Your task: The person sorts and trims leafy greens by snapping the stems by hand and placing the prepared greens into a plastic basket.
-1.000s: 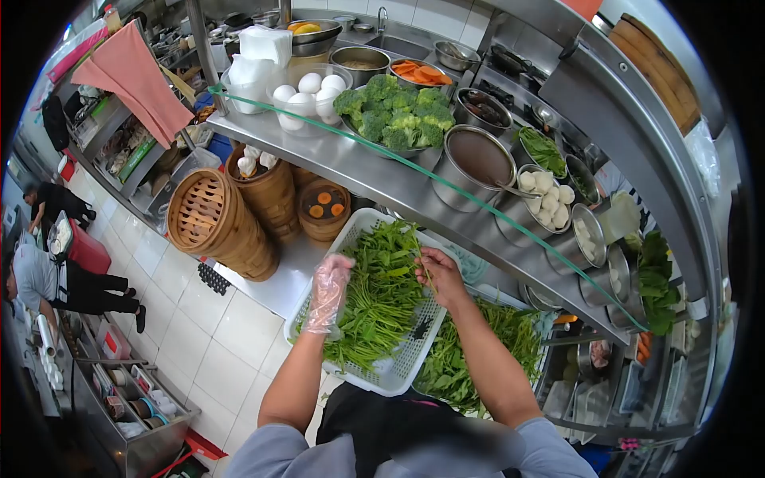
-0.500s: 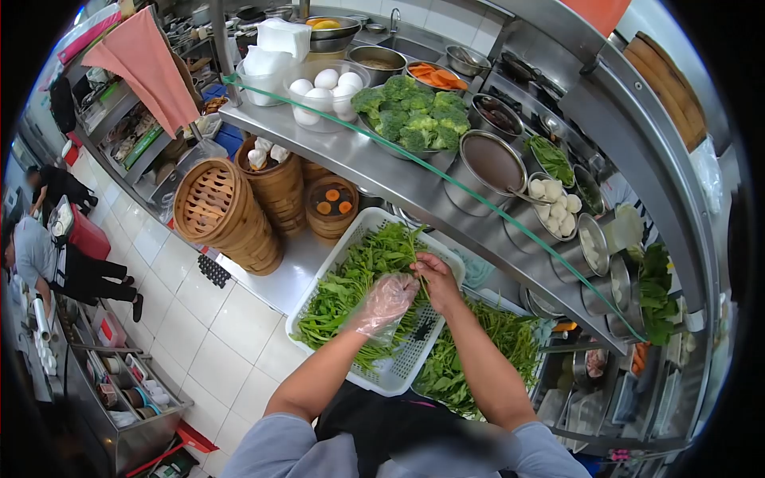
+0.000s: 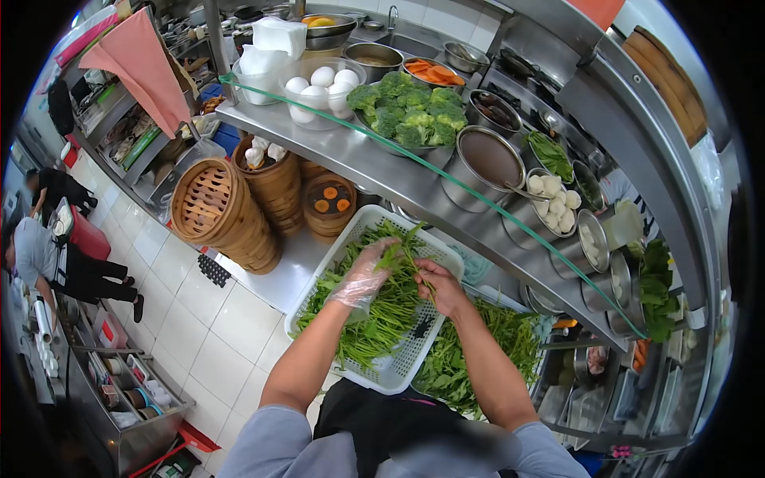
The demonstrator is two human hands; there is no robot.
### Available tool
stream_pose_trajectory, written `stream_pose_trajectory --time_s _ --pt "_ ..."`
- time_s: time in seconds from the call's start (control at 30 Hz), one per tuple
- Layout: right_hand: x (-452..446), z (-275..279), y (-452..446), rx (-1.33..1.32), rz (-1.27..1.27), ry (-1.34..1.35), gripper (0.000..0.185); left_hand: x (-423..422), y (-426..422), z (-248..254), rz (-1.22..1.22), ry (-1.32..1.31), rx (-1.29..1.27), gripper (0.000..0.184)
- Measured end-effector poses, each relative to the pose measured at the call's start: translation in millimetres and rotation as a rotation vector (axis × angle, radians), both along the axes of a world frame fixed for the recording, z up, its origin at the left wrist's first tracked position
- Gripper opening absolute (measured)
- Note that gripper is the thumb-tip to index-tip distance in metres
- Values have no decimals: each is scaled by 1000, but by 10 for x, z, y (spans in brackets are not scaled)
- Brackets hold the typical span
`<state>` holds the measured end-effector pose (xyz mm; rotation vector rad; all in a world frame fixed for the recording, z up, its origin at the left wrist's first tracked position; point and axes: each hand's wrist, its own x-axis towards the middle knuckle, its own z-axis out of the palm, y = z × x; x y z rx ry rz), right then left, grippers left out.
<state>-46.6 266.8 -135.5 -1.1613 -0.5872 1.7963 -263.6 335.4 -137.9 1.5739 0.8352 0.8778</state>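
Note:
A white perforated plastic basket [image 3: 408, 381] stands in front of me with long-stemmed leafy greens [image 3: 373, 338] heaped inside. My left hand [image 3: 363, 275], in a clear plastic glove, is over the greens with its fingers closed round the leafy end of a sprig. Bare and to its right, my right hand [image 3: 440, 287] pinches the stems of the same sprig [image 3: 407, 259] above the basket's right side. More loose greens [image 3: 478, 358] lie in a second pile right of the basket, partly under my right forearm.
Bamboo steamers [image 3: 209, 211] stand left of the basket. Above it runs a steel shelf [image 3: 319, 151] with a glass edge, bearing eggs [image 3: 323, 76], broccoli [image 3: 410, 111] and a pot of brown sauce [image 3: 489, 156]. Two people [image 3: 68, 259] are at the far left.
My left hand has moved up and left, from beside the right fingers to the sprig's leaves. The right hand has shifted slightly right and down, still pinching stems.

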Motion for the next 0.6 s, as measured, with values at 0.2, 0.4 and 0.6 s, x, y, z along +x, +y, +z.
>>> stream_pose_trajectory --time_s 0.2,0.4,0.6 --pt "-41 -8 -31 44 -41 -91 24 28 37 -646 12 -15 47 36" --pt "-22 60 -8 1 -114 -236 21 28 -127 111 63 53 -242 24" --pt "-58 40 -7 25 -88 -296 26 105 -215 166 182 -19 -147 27"
